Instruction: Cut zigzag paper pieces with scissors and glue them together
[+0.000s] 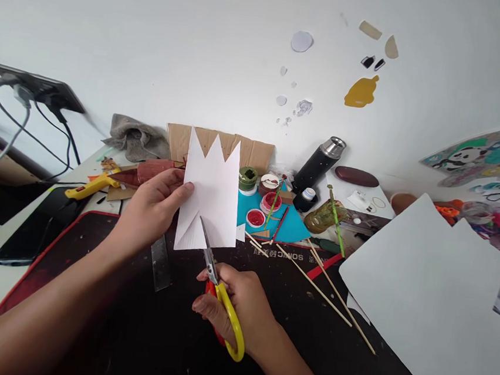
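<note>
My left hand [160, 199] pinches the left edge of a white piece of card [214, 190], thumb in front and fingers behind. Pointed zigzag teeth run along the card's top edge, and a slanting cut shows at its lower left. My right hand [238, 307] grips a pair of scissors [210, 266] by the red and yellow handles. The scissor blades reach up over the card's bottom edge, with the tip near the upper end of that cut. Below the card, a metal ruler [161, 264] lies on the dark mat.
A yellow glue gun [93, 187] and a phone [34, 225] lie at left. Paint pots [256, 217], a black thermos [318, 164] and thin wooden sticks [315, 285] are beyond the mat's middle. A large white sheet [424, 304] covers the right side.
</note>
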`<state>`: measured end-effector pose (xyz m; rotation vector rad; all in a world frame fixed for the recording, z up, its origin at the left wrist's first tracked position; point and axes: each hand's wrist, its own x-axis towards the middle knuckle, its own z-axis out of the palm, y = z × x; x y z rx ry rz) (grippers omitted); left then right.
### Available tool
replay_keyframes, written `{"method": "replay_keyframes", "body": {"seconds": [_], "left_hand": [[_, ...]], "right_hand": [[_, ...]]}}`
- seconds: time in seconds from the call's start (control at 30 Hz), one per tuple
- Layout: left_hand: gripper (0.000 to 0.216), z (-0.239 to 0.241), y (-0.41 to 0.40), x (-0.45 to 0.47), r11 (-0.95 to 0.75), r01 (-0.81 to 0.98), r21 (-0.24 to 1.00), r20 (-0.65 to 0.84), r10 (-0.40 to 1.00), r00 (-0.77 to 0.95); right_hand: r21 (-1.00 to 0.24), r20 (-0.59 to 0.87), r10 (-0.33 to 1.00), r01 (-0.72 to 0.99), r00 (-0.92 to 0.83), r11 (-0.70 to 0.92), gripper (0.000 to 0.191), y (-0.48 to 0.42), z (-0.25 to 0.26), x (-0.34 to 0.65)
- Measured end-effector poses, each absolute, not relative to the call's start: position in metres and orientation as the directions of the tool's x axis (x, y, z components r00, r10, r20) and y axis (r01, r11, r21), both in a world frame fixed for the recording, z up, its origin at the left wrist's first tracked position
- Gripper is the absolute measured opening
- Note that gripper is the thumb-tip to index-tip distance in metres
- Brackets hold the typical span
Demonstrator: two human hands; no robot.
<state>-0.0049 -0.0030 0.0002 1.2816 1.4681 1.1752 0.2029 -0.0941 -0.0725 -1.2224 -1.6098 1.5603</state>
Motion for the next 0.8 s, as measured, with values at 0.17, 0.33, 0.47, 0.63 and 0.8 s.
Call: {"method": "replay_keyframes", "body": {"seconds": [0.17, 0.33, 0.47, 0.63, 0.8], "left_hand": [[0.023, 0.001, -0.005, -0.004, 0.041, 0.229, 0.973, -0.012, 0.992, -0.124], [0.028, -0.001, -0.005, -0.001, 0.024, 0.221, 0.975, -0.005, 0.996, -0.086], [0.040, -0.008, -0.005, -0.001, 0.027, 0.216, 0.976, -0.022, 0.999, -0.029], [0.044, -0.017, -0.006, -0.004, 0.057, 0.233, 0.971, -0.060, 0.998, 0.008], [0.041, -0.010, -0.006, -0.002, 0.038, 0.208, 0.977, -0.037, 0.999, -0.009]], "right_hand": [[-0.975, -0.182, 0.886, 0.196, -0.426, -0.106, 0.071, -0.093, -0.072, 0.203], [-0.960, -0.226, 0.893, 0.246, -0.390, -0.135, 0.060, -0.092, -0.067, 0.204], [-0.950, -0.266, 0.890, 0.258, -0.370, -0.176, 0.046, -0.093, -0.066, 0.202], [-0.940, -0.278, 0.886, 0.296, -0.371, -0.170, 0.040, -0.093, -0.063, 0.202], [-0.942, -0.254, 0.888, 0.306, -0.384, -0.137, 0.040, -0.092, -0.061, 0.204]]}}
